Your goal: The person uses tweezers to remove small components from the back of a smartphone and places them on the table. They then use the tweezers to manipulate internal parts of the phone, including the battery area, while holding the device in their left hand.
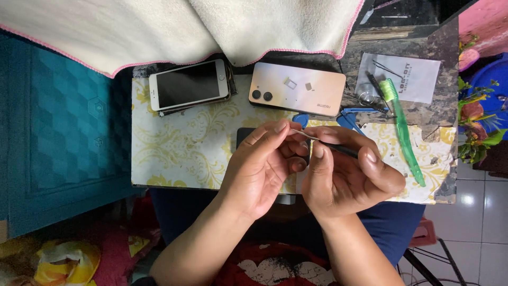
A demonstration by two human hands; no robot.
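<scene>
While a white towel (211,26) hangs over the table (174,153), two phones lie there: a gold phone (297,89) face down and a white phone (189,84). Near them is a green toothbrush (403,130). Left hand (262,169) and right hand (346,177), both closed, pinch thin tweezers (324,142) above a dark phone (244,133).

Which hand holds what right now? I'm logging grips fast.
Left hand: closed, fingertips pinching the tip of the tweezers.
Right hand: closed, holding the tweezers by the dark handle.
</scene>
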